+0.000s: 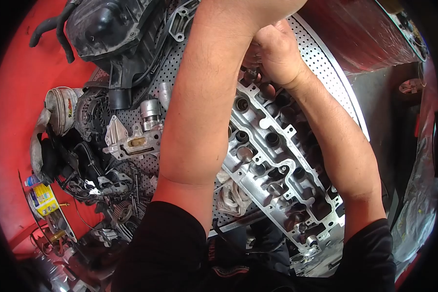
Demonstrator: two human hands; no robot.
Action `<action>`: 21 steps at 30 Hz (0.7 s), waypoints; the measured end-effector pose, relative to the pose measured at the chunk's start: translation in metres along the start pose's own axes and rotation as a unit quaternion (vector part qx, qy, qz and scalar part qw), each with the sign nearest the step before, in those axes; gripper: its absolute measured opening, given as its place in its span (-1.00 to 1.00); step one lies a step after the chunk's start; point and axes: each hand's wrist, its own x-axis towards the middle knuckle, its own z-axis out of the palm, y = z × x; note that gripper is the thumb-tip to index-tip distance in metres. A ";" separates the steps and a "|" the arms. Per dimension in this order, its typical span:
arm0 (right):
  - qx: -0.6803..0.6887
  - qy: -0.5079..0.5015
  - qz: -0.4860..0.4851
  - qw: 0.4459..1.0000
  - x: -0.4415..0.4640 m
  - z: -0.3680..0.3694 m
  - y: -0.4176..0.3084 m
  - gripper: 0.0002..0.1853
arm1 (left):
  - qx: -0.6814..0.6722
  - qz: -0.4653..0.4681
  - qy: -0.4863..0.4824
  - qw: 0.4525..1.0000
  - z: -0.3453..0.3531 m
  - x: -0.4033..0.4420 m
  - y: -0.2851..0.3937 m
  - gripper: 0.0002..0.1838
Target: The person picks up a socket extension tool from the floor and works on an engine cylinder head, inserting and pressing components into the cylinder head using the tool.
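Note:
A silver engine cylinder head [263, 163] lies at a slant on the perforated metal table [321, 48], with round bores and several dark round parts in it. At its far end my right hand [280, 53] is closed, thumb side up, with its fingertips hidden behind my left arm. What it grips cannot be made out. My left hand [258, 9] reaches over the right one at the top edge of the view; its fingers are cut off or hidden. My left forearm covers part of the head's left side.
A black plastic housing [104, 29] with hoses sits at the upper left. Below it are an alternator-like part [90, 114], a silver metal bracket [136, 141], a white tin [61, 109] and a yellow can [43, 199]. A crumpled rag [232, 197] lies beside the cylinder head.

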 end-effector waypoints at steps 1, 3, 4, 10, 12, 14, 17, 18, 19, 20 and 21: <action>-0.012 0.008 0.005 1.000 0.000 0.002 0.002 -0.66 | 0.010 -0.015 0.013 1.000 0.001 -0.001 0.000 -0.61; 0.053 0.052 0.054 0.996 -0.006 0.012 -0.016 -0.73 | 0.048 0.001 0.016 0.999 0.003 -0.002 0.002 -0.61; 0.084 0.071 0.078 0.991 -0.007 0.011 -0.015 -0.76 | 0.061 0.006 0.017 0.998 0.002 -0.003 0.002 -0.61; 0.002 0.041 0.022 0.999 -0.010 0.007 -0.006 -0.65 | 0.045 0.013 0.034 0.998 0.006 -0.003 0.003 -0.61; -0.002 0.035 0.002 0.999 -0.009 0.007 -0.009 -0.64 | 0.134 0.019 0.050 0.989 0.007 -0.002 0.005 -0.59; -0.005 0.071 0.007 0.997 -0.010 0.011 -0.009 -0.64 | 0.172 0.058 0.050 0.982 0.007 0.000 0.008 -0.56; -0.006 0.043 0.015 0.999 -0.007 0.005 -0.007 -0.66 | 0.185 -0.024 0.070 0.980 0.010 0.000 0.006 -0.56; -0.008 0.032 0.020 0.999 -0.010 0.003 -0.007 -0.67 | 0.154 -0.002 0.056 0.987 0.010 -0.003 0.005 -0.56; -0.007 0.033 0.019 0.999 -0.010 0.005 -0.007 -0.67 | 0.140 0.012 0.047 0.989 0.010 -0.003 0.005 -0.56; 0.001 0.054 0.010 0.998 -0.011 0.009 -0.007 -0.67 | 0.125 0.025 0.037 0.991 0.010 -0.002 0.006 -0.56; 0.008 0.076 0.002 0.997 -0.012 0.012 -0.008 -0.66 | 0.116 0.017 0.044 0.992 0.011 -0.004 0.007 -0.57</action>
